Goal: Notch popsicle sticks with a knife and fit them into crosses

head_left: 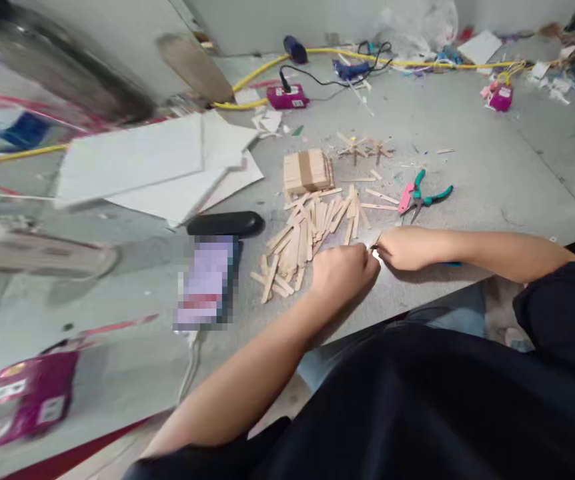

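My left hand (343, 272) is closed just in front of a loose pile of wooden craft sticks (295, 243). My right hand (407, 248) is closed beside it, the fingertips of both nearly meeting. A short piece of craft stick (376, 239) pokes up between them, apparently pinched by my right fingers; what my left fingers hold is hidden. Beyond my right hand lie teal-handled pliers (420, 195) and a pink utility knife (406, 198). A banded stack of craft sticks (307, 171) sits behind the pile, with two small star-shaped stick assemblies (354, 150) to its right.
White foam boards (142, 160) overlap at the left, near a black oblong case (225, 224) and a phone (206, 280) with a cable. A purple box (287, 97), a blue glue gun (350, 70) and a yellow hose (392, 60) lie along the back.
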Action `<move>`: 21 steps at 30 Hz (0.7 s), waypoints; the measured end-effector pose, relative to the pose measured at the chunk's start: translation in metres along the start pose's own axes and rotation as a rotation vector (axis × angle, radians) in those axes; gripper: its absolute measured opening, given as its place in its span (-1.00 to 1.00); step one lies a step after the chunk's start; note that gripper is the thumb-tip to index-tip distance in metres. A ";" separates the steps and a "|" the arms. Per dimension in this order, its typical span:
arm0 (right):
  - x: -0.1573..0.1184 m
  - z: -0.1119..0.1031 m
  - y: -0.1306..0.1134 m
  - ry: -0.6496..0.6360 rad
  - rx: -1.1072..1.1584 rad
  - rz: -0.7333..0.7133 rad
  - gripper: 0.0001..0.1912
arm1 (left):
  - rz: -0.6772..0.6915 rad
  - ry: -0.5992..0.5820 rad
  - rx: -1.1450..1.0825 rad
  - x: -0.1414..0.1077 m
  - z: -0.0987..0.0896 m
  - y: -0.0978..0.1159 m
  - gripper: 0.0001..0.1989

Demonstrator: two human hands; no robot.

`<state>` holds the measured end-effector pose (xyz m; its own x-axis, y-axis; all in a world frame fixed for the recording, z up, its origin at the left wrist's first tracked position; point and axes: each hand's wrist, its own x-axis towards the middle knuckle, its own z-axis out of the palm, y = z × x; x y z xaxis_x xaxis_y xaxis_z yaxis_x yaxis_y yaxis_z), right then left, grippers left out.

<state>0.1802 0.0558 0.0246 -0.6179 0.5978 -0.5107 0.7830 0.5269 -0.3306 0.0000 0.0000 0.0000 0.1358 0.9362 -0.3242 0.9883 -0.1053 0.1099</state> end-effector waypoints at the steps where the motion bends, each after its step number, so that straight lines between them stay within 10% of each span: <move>1: 0.000 0.000 0.000 -0.006 -0.007 0.005 -0.59 | -0.007 0.005 0.000 0.001 -0.001 0.000 -0.51; 21: 0.005 0.004 0.025 -0.049 0.501 0.035 -0.59 | 0.034 0.042 -0.172 0.014 -0.005 -0.013 -0.66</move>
<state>0.1967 0.0693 0.0107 -0.5959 0.5745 -0.5611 0.7488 0.1451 -0.6467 -0.0109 0.0165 -0.0011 0.1619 0.9468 -0.2783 0.9564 -0.0811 0.2805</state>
